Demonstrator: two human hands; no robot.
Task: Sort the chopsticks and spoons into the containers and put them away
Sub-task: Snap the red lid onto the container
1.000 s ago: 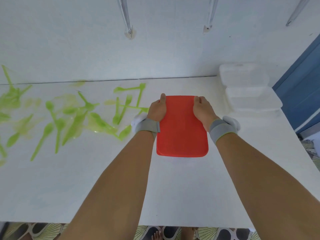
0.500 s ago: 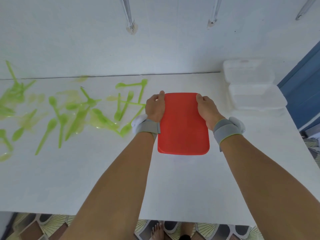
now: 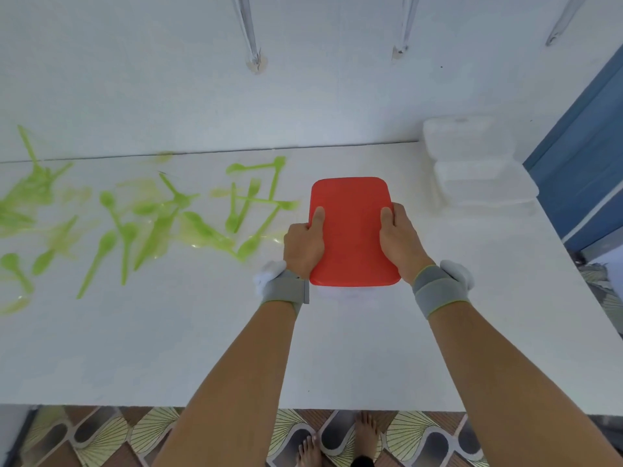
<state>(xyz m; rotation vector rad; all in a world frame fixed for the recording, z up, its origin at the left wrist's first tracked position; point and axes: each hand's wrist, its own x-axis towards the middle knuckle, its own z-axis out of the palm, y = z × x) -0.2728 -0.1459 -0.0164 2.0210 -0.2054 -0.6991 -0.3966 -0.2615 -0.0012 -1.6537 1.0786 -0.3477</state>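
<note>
A container with a red lid stands on the white table, right of centre. My left hand grips its left side with the thumb lying on the lid. My right hand grips its right side the same way. The clear body under the lid is mostly hidden. Several green plastic spoons and forks lie scattered over the left half of the table, some in clear wrappers.
Two clear lidded containers sit stacked at the table's far right corner. A white wall runs behind the table. A blue door frame stands to the right. The table's near edge crosses the bottom, with patterned floor below.
Both hands have slid back along the lid's sides toward me, from its far corners to its middle. The thumbs now lie on top of the lid.
</note>
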